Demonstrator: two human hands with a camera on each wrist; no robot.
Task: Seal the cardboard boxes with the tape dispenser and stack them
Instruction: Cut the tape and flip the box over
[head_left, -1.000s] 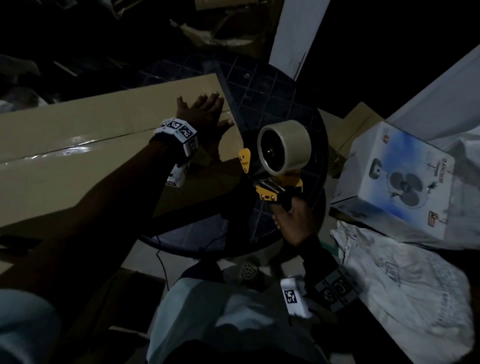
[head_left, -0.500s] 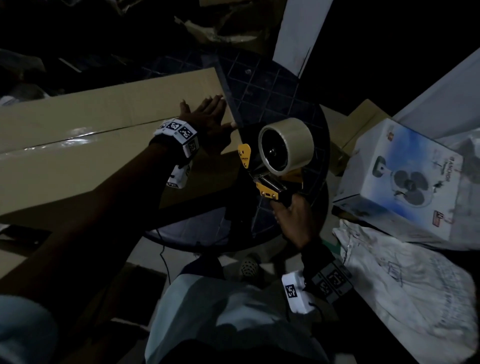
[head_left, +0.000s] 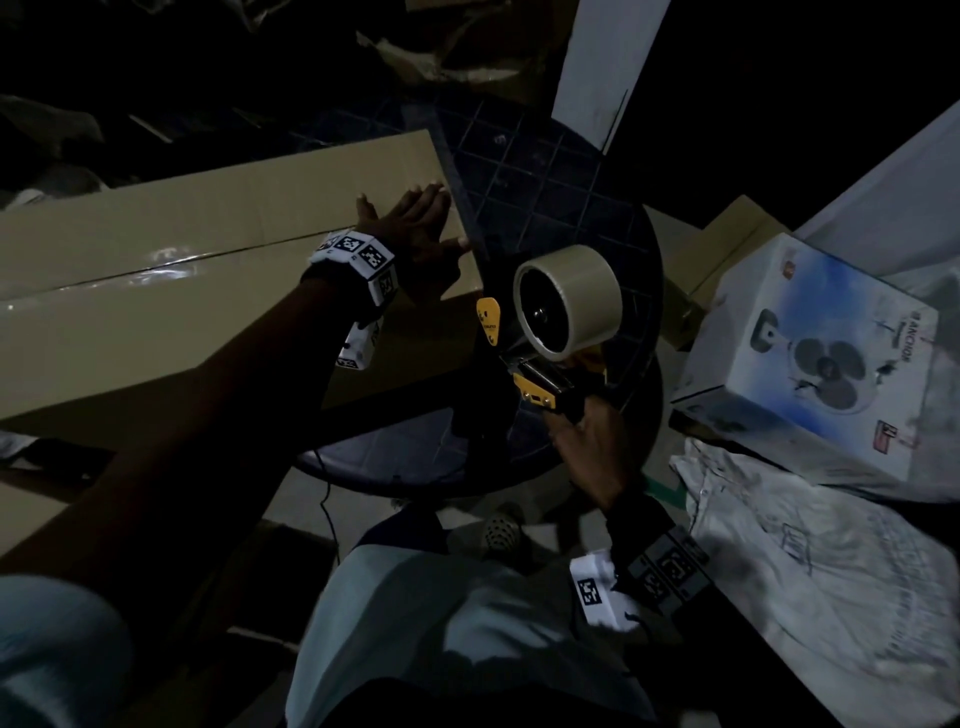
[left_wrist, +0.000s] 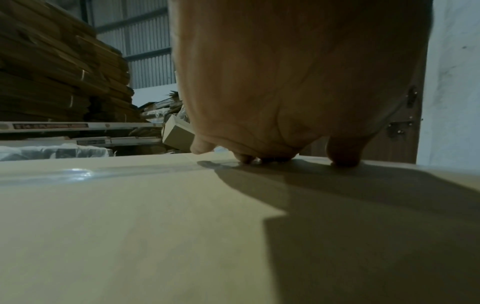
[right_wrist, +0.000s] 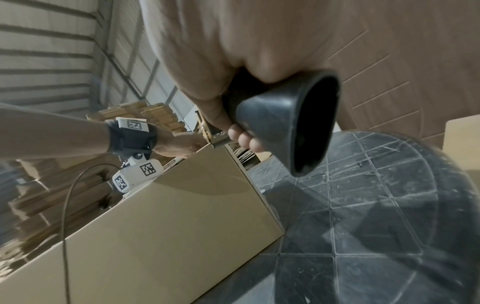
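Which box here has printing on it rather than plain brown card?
The white box at right, printed with a fan picture; the long cardboard box under the left hand is plain brown.

Right hand gripping the tape dispenser beside the box

The right hand clasped the tape dispenser by its black handle; the left hand rested atop the cardboard box on a dark table.

A round, dark table with a scratched grid-patterned top carries a long cardboard box, which covers the table's left side and overhangs its left edge. A strip of clear tape runs along the box's top seam. The table's right half is bare, its grid lines scuffed pale.
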